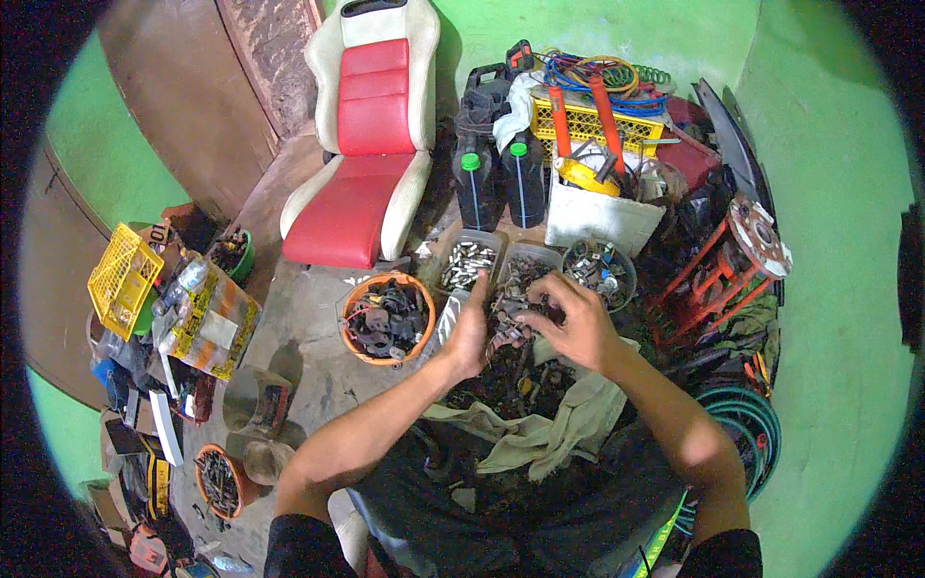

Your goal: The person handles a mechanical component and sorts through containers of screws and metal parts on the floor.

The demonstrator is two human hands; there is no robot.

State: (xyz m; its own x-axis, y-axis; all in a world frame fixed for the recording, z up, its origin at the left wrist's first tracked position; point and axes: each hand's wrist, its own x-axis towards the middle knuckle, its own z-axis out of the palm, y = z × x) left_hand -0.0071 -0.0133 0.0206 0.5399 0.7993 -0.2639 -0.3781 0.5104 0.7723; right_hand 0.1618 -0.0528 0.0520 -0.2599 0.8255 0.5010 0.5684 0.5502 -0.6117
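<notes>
Above grimy metal parts (511, 383) edged by a pale cloth (559, 424), a person's left hand (468, 337) stands thumb up, its other fingers mostly hidden, while the right hand (578, 328) curls thumb and fingers at the heap; whether either grips a piece, I cannot tell. Just beyond sit an orange bucket (387, 361) and a clear tub (479, 234); farther back, 2 black jugs (525, 190) and a red-and-white car seat (361, 207).

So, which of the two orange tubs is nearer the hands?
The larger-looking orange tub, holding dark parts, just left of the left hand. The smaller-looking orange tub stands farther off, toward the picture's lower left.
</notes>
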